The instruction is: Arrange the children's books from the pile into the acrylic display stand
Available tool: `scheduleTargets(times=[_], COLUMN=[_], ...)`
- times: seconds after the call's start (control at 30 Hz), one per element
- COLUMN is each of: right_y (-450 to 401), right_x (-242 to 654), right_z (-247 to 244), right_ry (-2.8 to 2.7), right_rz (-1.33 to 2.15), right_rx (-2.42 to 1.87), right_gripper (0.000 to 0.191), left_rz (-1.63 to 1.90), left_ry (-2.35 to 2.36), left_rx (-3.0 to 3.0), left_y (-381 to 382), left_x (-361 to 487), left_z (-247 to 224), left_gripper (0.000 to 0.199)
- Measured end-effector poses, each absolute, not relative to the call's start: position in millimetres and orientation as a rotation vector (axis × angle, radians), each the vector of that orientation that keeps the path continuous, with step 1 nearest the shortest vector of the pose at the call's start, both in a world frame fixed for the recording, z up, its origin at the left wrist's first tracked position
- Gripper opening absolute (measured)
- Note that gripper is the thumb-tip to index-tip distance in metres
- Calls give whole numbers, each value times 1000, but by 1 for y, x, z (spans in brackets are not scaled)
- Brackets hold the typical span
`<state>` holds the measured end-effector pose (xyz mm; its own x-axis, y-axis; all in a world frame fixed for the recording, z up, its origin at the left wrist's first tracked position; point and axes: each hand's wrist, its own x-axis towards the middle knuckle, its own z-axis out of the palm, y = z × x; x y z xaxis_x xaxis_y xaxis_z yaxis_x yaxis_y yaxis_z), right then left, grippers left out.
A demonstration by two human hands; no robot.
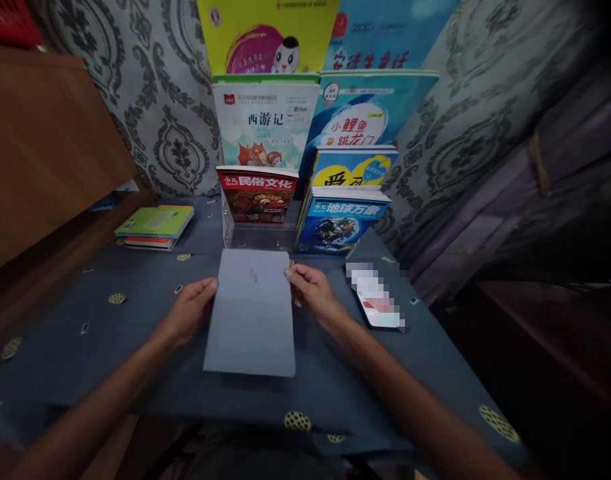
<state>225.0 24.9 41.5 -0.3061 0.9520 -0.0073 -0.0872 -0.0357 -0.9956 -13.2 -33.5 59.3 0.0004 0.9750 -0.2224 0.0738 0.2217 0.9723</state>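
Note:
A pale grey notebook (250, 320) with rounded corners and small dark print near its top is held over the table. My left hand (188, 310) pinches its left edge, the thumb along the side. On the opposite edge, near the top right corner, my right hand (313, 293) grips it with the thumb on the front and fingers partly hidden behind. Just beyond the notebook is a clear stand (258, 238) with several books, among them a red-covered book (258, 200) and a blue book with a globe (338, 225).
A phone (378, 300) with a lit, blurred screen lies right of my right hand. Several books (155, 223) are stacked at the back left, near a wooden cabinet (50, 147). Patterned curtain (175, 133) hangs behind. The tablecloth (150, 373) is dark blue-grey.

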Motion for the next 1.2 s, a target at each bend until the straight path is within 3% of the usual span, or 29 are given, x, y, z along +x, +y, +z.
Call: scheduleTargets(times=[0.13, 0.27, 0.4, 0.47, 0.67, 0.8, 1.2], right_y=[37, 36, 27, 20, 4, 9, 16], right_x=[228, 229, 228, 221, 174, 165, 215], right_z=[12, 7, 21, 25, 15, 1, -5], right_ry=[-1625, -1801, -2121, -2230, -2593, -2640, -2627], right_rz=[1357, 1232, 622, 399, 494, 511, 351], right_rx=[-1292, -1415, -1671, -1590, -817, -872, -1192], right_gripper=[30, 22, 15, 19, 52, 67, 62], left_rz=[565, 407, 379, 381, 438, 450, 373], left_ry=[1648, 1817, 1816, 1787, 1797, 1782, 1806], left_rx=[1706, 2178, 2409, 2471, 2550, 2580, 2573], left_y=[-30, -28, -25, -25, -28, -29, -30], left_x=[-29, -27, -19, -19, -21, -23, -22], left_z=[37, 37, 30, 22, 6, 3, 5], left_gripper=[37, 23, 22, 24, 31, 32, 29])
